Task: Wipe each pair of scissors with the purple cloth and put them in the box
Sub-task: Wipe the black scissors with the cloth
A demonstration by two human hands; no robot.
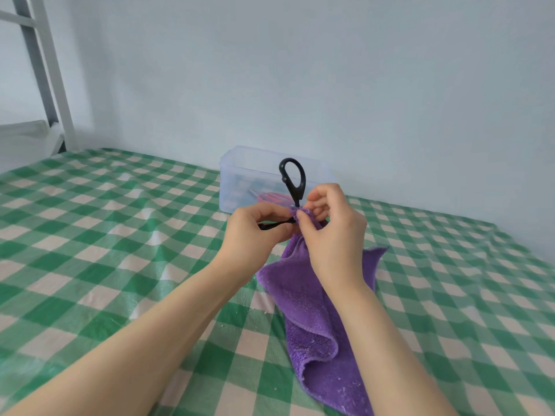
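I hold black scissors (293,178) in front of me, above the checked table. One handle loop stands up; the other handle sticks out left under my left hand (255,232), which grips it. My right hand (333,232) pinches the purple cloth (312,310) around the blades, which are hidden inside it. The rest of the cloth hangs down and trails on the table. Behind my hands stands a clear plastic box (237,175), open on top, with red-handled scissors (274,197) lying inside it.
A green and white checked cloth (120,235) covers the table. A pale wall runs close behind the box. At the far left stands a white metal ladder frame (51,70) beyond the table's edge.
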